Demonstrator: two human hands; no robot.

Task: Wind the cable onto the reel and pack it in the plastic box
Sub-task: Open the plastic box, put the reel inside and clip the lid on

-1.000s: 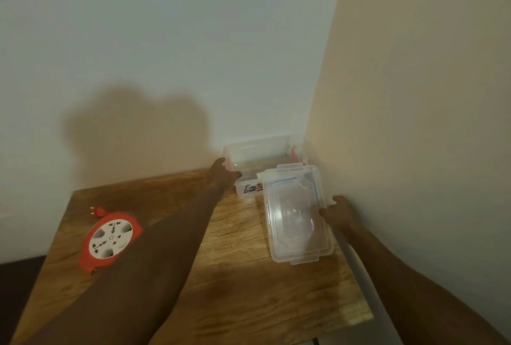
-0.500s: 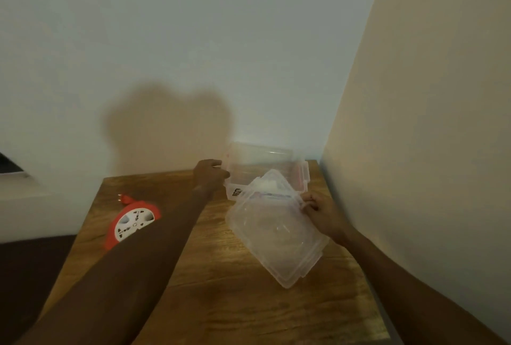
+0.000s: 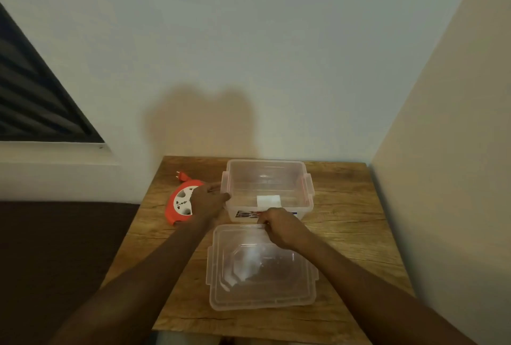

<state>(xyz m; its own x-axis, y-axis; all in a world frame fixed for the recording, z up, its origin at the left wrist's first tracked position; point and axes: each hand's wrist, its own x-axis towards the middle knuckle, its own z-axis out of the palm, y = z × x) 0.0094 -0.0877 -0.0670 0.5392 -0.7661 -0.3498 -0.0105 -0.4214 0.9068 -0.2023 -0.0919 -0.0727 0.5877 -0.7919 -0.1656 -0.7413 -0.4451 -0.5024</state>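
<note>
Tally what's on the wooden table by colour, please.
Clear plastic: 2, the open box and its lid
Orange-red: 1, the cable reel with its plug
Total: 3

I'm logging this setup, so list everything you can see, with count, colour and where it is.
table: one, brown wood, set in the corner between two walls
box: one, clear plastic with reddish side clips, open, at the back of the table, a white label inside
lid: one, clear plastic, flat on the table just in front of the box
reel: one, orange with a white socket face, on the table left of the box, partly hidden by the left hand
plug: one, orange, behind the reel near the wall
window: one, dark, upper left
hands: two, bare; left hand at the box's left side, right hand on the lid's far edge
</note>
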